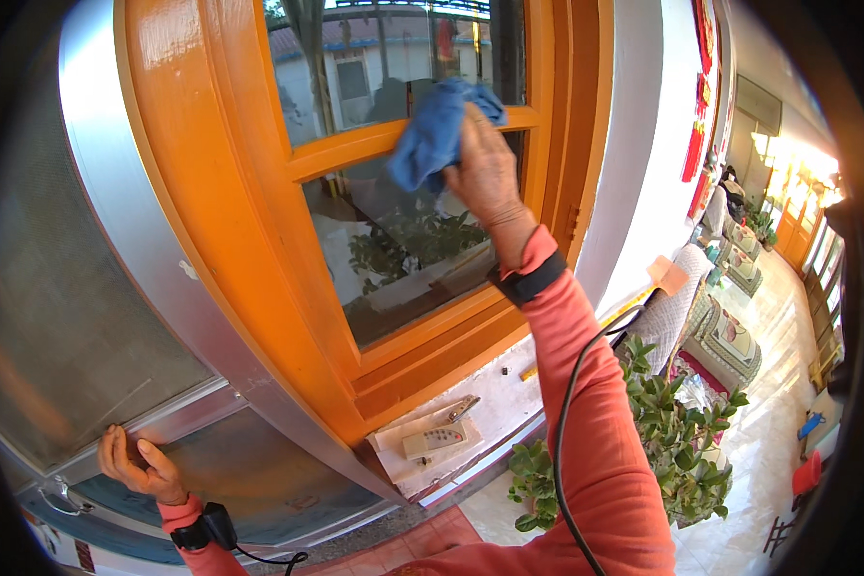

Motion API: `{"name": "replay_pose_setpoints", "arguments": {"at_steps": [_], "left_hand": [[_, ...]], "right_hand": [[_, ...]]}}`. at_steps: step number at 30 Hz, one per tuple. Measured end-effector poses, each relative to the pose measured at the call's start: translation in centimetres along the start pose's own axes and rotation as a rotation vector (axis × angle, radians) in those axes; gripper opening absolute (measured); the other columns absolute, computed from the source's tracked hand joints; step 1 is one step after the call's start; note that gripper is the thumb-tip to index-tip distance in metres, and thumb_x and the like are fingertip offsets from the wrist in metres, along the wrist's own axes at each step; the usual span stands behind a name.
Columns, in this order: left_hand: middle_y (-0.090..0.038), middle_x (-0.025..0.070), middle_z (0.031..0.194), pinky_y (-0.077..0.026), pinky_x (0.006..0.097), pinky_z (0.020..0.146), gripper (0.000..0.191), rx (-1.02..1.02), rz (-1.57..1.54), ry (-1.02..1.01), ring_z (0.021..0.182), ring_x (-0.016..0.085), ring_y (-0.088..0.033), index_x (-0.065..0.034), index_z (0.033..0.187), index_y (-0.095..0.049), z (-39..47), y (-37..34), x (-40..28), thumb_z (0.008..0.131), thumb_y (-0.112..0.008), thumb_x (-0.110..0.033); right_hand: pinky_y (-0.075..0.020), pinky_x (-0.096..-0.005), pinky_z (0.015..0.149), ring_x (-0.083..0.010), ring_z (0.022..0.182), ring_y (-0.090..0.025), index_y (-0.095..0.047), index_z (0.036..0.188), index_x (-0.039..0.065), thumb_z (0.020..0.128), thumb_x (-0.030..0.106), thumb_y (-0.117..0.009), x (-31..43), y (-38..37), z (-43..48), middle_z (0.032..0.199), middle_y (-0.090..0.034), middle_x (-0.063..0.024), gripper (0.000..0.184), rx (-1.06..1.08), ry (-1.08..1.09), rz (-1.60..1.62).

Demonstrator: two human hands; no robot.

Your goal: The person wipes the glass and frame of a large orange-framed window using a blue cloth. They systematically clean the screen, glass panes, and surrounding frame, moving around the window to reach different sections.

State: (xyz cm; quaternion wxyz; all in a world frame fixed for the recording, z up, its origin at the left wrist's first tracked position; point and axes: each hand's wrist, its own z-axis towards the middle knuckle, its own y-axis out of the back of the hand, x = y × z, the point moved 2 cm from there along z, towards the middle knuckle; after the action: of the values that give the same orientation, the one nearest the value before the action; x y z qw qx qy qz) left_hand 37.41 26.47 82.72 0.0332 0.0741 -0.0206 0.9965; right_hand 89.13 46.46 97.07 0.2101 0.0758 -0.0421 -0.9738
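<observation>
With my right hand (491, 169) I hold a blue cloth (439, 137) against the orange wooden window frame (345, 153), over the crossbar between two glass panes. The cloth is bunched under my fingers and covers part of both the upper pane (338, 86) and the lower pane (396, 252). My left hand (140, 466) is low on the left, at the metal crossbar (191, 417) of a screen door. Its fingers are apart and hold nothing; the fingertips seem to rest on the door's mesh or bar.
On the white windowsill (500, 392) lie a remote control (435, 439) and a small metal tool (463, 409). Leafy potted plants (680, 425) stand below my right arm. Behind them is a sofa (723, 338). A black cable (563, 432) runs along my right sleeve.
</observation>
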Motion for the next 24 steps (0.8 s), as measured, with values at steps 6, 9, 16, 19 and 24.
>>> {"name": "replay_pose_setpoints", "arguments": {"at_steps": [6,9,16,19,24], "left_hand": [[-0.058,0.0198,0.123,-0.041,0.0429,0.1,0.031,-0.025,-0.008,-0.022,0.116,0.033,-0.05,0.0055,0.119,-0.058,-0.1,-0.1,0.2,0.097,-0.052,-0.016],[-0.058,0.0199,0.122,-0.041,0.0433,0.1,0.031,-0.042,-0.016,-0.026,0.116,0.033,-0.05,0.0057,0.118,-0.059,0.0,-0.2,0.2,0.096,-0.053,-0.016],[-0.061,0.0179,0.118,-0.04,0.043,0.099,0.03,-0.04,-0.023,-0.031,0.112,0.032,-0.053,0.0056,0.117,-0.06,0.3,-0.2,-0.1,0.095,-0.055,-0.014],[-0.061,0.0173,0.119,-0.041,0.0428,0.099,0.029,-0.04,-0.036,-0.046,0.112,0.032,-0.053,0.0049,0.117,-0.059,0.5,-0.2,-0.2,0.094,-0.055,-0.013],[-0.061,0.0164,0.118,-0.04,0.0425,0.099,0.029,-0.043,-0.041,-0.014,0.111,0.032,-0.053,0.0036,0.116,-0.06,0.7,-0.2,-0.5,0.093,-0.056,-0.013]], "right_hand": [[-0.0465,-0.0454,0.096,-0.0429,0.112,-0.056,-0.049,0.121,-0.005,0.074,0.007,-0.069,-10.0,2.4,-1.2,0.123,-0.056,-0.0258,0.053,0.03,-0.346,-0.253],[-0.0474,-0.048,0.092,-0.046,0.105,-0.057,-0.05,0.114,-0.005,0.076,0.006,-0.066,-12.0,2.5,-1.3,0.112,-0.058,-0.027,0.043,0.041,-0.403,-0.331],[-0.0509,-0.0504,0.086,-0.0489,0.098,-0.059,-0.049,0.114,-0.004,0.073,0.013,-0.07,-6.8,1.6,-0.5,0.107,-0.057,-0.032,0.049,0.083,-0.529,-0.224],[-0.0513,-0.0506,0.086,-0.0489,0.1,-0.058,-0.047,0.118,-0.003,0.07,0.009,-0.073,-1.4,0.6,0.1,0.113,-0.053,-0.0306,0.056,0.072,-0.362,-0.115],[-0.0499,-0.0474,0.082,-0.0434,0.096,-0.056,-0.047,0.119,-0.003,0.068,0.0,-0.066,9.4,-1.2,0.1,0.103,-0.052,-0.0251,0.055,0.044,-0.139,0.064]]}}
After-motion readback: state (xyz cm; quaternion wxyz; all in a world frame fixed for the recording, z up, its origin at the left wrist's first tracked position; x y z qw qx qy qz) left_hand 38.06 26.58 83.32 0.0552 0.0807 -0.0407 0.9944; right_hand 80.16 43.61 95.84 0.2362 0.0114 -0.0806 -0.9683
